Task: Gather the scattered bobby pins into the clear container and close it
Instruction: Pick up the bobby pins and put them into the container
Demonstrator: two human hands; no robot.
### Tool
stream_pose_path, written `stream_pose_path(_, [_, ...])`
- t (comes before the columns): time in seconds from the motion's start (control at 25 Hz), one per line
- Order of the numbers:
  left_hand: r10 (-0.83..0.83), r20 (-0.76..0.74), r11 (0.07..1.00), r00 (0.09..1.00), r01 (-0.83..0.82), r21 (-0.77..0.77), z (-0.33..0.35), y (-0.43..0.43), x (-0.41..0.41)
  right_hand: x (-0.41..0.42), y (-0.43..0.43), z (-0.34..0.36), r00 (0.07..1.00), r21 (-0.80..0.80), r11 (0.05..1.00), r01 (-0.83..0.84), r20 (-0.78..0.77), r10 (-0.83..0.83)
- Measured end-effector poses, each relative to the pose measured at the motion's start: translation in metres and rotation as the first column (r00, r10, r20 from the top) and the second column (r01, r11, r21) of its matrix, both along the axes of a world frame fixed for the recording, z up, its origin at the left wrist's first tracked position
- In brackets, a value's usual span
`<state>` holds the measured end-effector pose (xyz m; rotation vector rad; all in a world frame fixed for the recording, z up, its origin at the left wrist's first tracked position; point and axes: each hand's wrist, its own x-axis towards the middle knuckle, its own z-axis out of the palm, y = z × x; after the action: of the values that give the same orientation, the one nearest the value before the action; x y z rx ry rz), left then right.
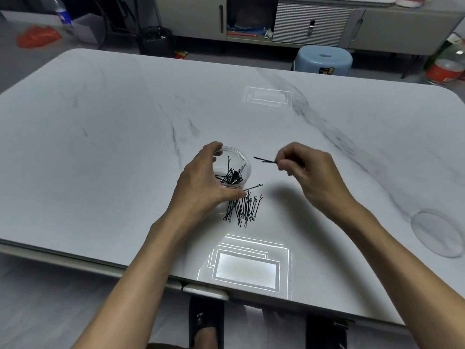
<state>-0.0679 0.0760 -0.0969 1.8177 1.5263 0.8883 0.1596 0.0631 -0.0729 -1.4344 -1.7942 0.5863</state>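
Observation:
A small clear round container (235, 161) stands open on the white marble table (113, 147), with several black bobby pins inside. My left hand (201, 185) wraps around its left side. Just in front of it lies a loose pile of bobby pins (245, 206). My right hand (309, 172) hovers to the right of the container, pinching bobby pins (264, 159) between thumb and fingers, their tips pointing toward the container. The clear round lid (436, 233) lies flat near the table's right edge.
Bright rectangular light reflections (247, 268) show on the table's near edge and farther back. A blue stool (324, 60) stands beyond the far edge, cabinets behind it. My feet in black sandals show under the table.

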Motion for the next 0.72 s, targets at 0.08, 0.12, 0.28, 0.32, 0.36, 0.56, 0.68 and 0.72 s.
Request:
stream_pose_path(0.08, [-0.069,-0.024,0.998,0.997,0.069,-0.002,0.001,-0.002,0.005,-0.019,0.003,0.01,0.996,0.079,0.995,-0.057,0.077,0.051])
stream_pose_path(0.12, [-0.096,-0.029,0.995,0.995,0.096,-0.005,0.002,-0.002,0.006,-0.028,0.004,0.012,0.985,0.071,0.99,-0.118,0.131,0.108])
stream_pose_path(0.28, [-0.112,-0.032,0.994,0.993,0.112,-0.005,0.002,-0.003,0.003,-0.047,0.009,0.011,0.976,0.024,0.979,-0.204,0.077,0.202])
stream_pose_path(0.32, [-0.094,-0.031,0.996,0.995,0.094,0.0,0.002,-0.003,0.001,-0.045,0.011,0.01,0.985,0.059,0.984,-0.17,0.026,0.168])
stream_pose_path(0.36, [-0.068,-0.027,0.998,0.997,0.068,0.007,0.002,-0.002,-0.002,-0.04,0.013,0.009,0.991,0.078,0.988,-0.13,-0.004,0.131])
stream_pose_path(0.56, [0.069,0.026,0.997,0.997,-0.069,0.018,0.002,0.003,-0.016,-0.017,0.01,-0.011,0.931,-0.216,0.944,-0.249,0.214,0.295])
stream_pose_path(0.68, [0.093,0.03,0.995,0.995,-0.093,0.023,0.002,0.004,-0.02,-0.019,0.005,-0.028,0.86,-0.311,0.899,-0.307,0.314,0.403])
stream_pose_path(0.72, [0.093,0.03,0.995,0.995,-0.094,0.022,0.001,0.004,-0.02,-0.019,0.004,-0.031,0.85,-0.299,0.903,-0.308,0.34,0.402])
